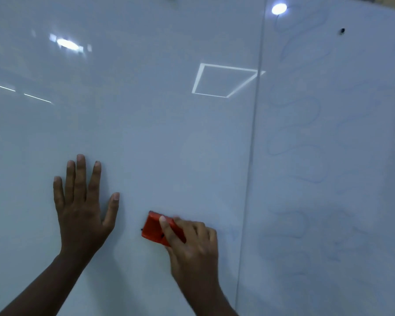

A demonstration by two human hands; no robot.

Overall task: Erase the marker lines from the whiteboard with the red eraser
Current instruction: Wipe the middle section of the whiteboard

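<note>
The red block eraser (156, 229) is pinched by the right hand (192, 245); the left hand (82, 201) is spread flat on the glossy whiteboard (146, 110). Faint blue marker loops (294, 133) may be missed if pressure slackens.

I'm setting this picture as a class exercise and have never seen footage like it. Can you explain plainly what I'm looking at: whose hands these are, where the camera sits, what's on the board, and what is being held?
There is no machine here, just one person working with bare hands. The single picture comes from a wide-angle camera worn on that person's head, so you look forward and down along their own arms.

The pale surface is a glossy whiteboard; the bright shapes on it are reflected lights. A thin vertical seam divides it into two panels. Faint blue marker lines, looping squiggles, remain on the right panel.

The left hand lies flat on the board with fingers spread. The right hand holds the red eraser in its grip, low on the left panel, pressed to the board.
</note>
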